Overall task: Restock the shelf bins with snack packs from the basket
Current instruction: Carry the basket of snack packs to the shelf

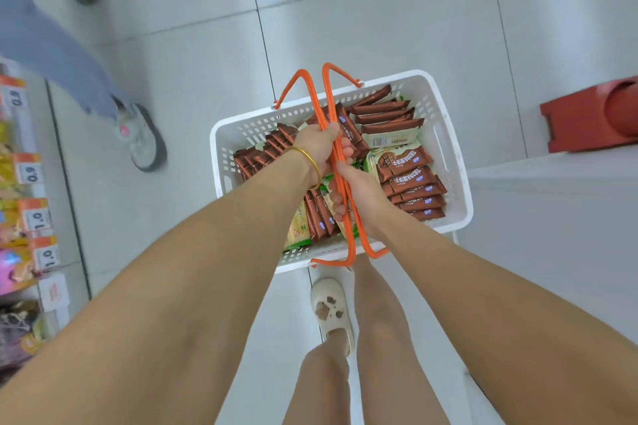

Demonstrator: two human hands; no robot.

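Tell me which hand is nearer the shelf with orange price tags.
Left. Both grip the orange basket handles right of the shelf; the left hand is closer, the right hand beyond.

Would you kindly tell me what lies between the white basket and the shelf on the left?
In the head view, only floor tiles and another person's shoe separate basket and shelf.

White basket (448, 162) above floor, full of brown snack packs (412, 179)

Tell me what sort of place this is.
Probably a small shop: shelf price tags at the left, and a white shopping basket full of brown snack packs, carried by its orange handles.
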